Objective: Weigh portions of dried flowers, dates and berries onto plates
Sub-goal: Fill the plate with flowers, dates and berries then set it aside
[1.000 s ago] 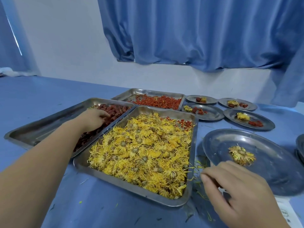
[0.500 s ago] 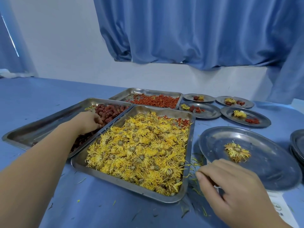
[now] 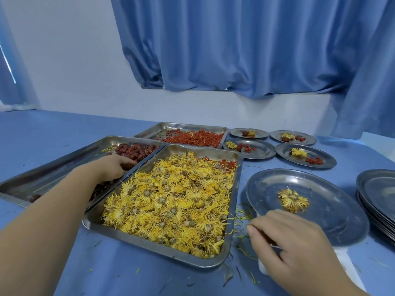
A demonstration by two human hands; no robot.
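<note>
We see the left hand among the dates, fingertips buried, grip unreadable; the right hand masks the plate rim and the scale, grip likewise hidden.

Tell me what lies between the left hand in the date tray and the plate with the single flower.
The tray of dried flowers lies squarely between the left hand and that plate. The right hand sits at the plate's near edge.

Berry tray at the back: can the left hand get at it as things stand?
Probably yes. The left hand is in the date tray, and the berry tray lies just beyond with nothing tall between.
</note>
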